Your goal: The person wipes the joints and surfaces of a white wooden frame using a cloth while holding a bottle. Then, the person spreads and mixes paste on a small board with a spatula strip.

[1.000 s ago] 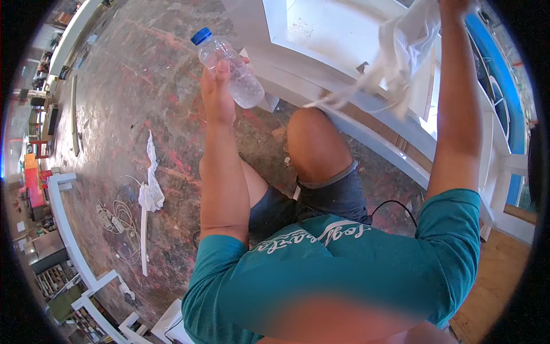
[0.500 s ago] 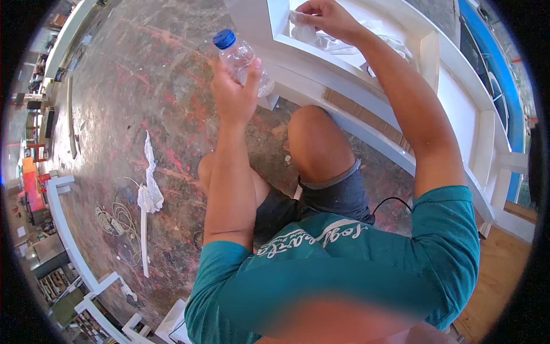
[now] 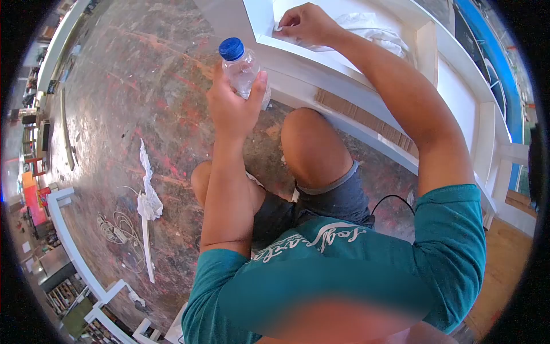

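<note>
A clear plastic bottle with a blue cap (image 3: 231, 49) stands tilted in my left hand (image 3: 235, 106), whose fingers and thumb wrap round its lower part. My right hand (image 3: 306, 26) is inside a white wooden frame (image 3: 344, 64), at its near left corner. The fingertips pinch a bit of white cloth against the inner side. More of the white cloth (image 3: 372, 34) lies bunched in the same compartment, partly behind my right forearm.
On the stained floor (image 3: 114, 149) to the left lie a crumpled white rag (image 3: 150, 203), a thin white strip (image 3: 149, 246) and a coiled cable (image 3: 120, 229). White frame pieces (image 3: 77, 246) stand at the lower left. Brown corrugated cardboard (image 3: 361, 117) shows along the frame's side.
The white cloth, earlier swinging from my raised right hand, now lies in the frame. My right hand has moved left to the corner. The bottle has turned more upright in my left hand.
</note>
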### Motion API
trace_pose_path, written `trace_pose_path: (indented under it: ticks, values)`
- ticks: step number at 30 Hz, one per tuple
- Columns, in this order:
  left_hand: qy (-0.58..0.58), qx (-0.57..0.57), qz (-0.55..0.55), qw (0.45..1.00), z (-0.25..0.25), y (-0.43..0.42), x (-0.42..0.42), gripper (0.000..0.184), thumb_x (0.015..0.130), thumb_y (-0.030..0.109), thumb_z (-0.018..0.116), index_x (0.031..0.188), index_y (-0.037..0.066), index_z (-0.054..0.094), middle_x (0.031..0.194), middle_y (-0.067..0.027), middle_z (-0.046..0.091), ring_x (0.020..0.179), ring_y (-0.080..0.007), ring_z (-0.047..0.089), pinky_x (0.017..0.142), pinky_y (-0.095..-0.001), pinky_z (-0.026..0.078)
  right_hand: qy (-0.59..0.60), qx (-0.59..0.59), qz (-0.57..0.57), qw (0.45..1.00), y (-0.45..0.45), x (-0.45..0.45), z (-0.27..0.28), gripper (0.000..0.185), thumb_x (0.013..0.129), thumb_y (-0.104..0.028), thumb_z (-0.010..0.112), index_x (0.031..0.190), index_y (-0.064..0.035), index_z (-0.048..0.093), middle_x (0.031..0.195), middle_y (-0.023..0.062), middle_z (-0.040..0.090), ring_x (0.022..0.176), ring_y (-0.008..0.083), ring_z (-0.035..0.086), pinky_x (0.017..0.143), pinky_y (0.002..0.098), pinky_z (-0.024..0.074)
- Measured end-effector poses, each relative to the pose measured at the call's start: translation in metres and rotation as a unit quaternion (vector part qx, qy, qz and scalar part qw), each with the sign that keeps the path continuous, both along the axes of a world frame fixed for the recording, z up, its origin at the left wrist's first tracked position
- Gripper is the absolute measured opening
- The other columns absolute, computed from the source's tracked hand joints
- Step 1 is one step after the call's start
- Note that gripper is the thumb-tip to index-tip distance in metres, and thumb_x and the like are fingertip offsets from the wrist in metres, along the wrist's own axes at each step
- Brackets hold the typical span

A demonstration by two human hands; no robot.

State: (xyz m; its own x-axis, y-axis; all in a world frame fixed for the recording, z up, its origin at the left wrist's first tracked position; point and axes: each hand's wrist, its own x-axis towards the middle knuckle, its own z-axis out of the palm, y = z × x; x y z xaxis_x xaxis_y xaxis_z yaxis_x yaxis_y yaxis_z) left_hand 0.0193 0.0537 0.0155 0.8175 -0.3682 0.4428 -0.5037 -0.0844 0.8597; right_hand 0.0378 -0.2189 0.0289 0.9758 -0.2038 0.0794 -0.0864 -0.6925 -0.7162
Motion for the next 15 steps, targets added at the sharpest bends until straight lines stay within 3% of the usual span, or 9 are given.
trace_pose_path:
  ticks: [2,6,9,11,12,15]
  values:
    - [0.008,-0.003,-0.005,1.0,-0.001,-0.003,0.0,0.044,0.086,0.029,0.08,0.118,0.003,0.064,0.1,-0.0137,0.075,0.091,-0.0269,0.075,0.081,-0.0388,0.057,-0.036,-0.037,0.023,0.998,-0.008,0.006,-0.014,0.028,0.083,-0.027,0.087,0.085,-0.0008,0.077,0.073,0.0051,0.073,0.059,0.0109,0.062,0.056,0.03,0.0514]
    - [0.007,0.022,0.001,1.0,0.007,-0.004,-0.001,0.044,0.087,0.028,0.081,0.118,0.002,0.064,0.102,-0.0137,0.074,0.093,-0.0255,0.073,0.083,-0.037,0.056,-0.033,0.118,-0.025,0.992,-0.01,0.006,-0.001,0.025,0.084,-0.027,0.087,0.097,-0.0073,0.081,0.079,0.0041,0.076,0.059,0.0121,0.063,0.053,0.0301,0.0519]
    - [-0.002,0.039,-0.005,0.999,-0.001,-0.003,0.0,0.042,0.088,0.025,0.08,0.118,0.001,0.064,0.106,-0.0139,0.073,0.096,-0.0234,0.072,0.086,-0.0357,0.055,-0.024,0.178,0.031,0.983,-0.012,0.008,-0.025,0.027,0.091,-0.031,0.076,0.102,-0.0067,0.079,0.089,0.0067,0.077,0.077,0.0178,0.071,0.078,0.0358,0.0576]
    - [0.013,0.021,-0.024,0.999,-0.005,-0.01,0.002,0.042,0.088,0.022,0.08,0.119,0.0,0.063,0.108,-0.0141,0.072,0.099,-0.0221,0.07,0.089,-0.0353,0.054,-0.065,-0.04,0.043,0.996,-0.008,0.005,-0.027,0.033,0.077,-0.037,0.087,0.094,-0.0093,0.081,0.084,0.0066,0.078,0.072,0.0182,0.071,0.076,0.0361,0.0585]
    - [0.032,0.004,-0.037,0.999,-0.005,-0.012,0.001,0.042,0.088,0.021,0.08,0.12,0.0,0.062,0.109,-0.0141,0.071,0.101,-0.0216,0.07,0.09,-0.0352,0.054,-0.08,-0.048,0.047,0.995,-0.013,0.011,-0.033,0.037,0.074,-0.041,0.089,0.092,-0.0098,0.082,0.082,0.0061,0.078,0.072,0.0171,0.071,0.075,0.0337,0.0583]
    - [0.048,-0.005,-0.05,0.998,0.0,-0.016,-0.005,0.043,0.089,0.017,0.08,0.122,-0.001,0.06,0.11,-0.0139,0.071,0.103,-0.0211,0.069,0.091,-0.0353,0.053,-0.077,0.063,0.033,0.994,-0.01,0.006,-0.009,0.031,0.075,-0.036,0.089,0.092,-0.011,0.082,0.083,0.0055,0.078,0.072,0.0177,0.071,0.075,0.0325,0.0574]
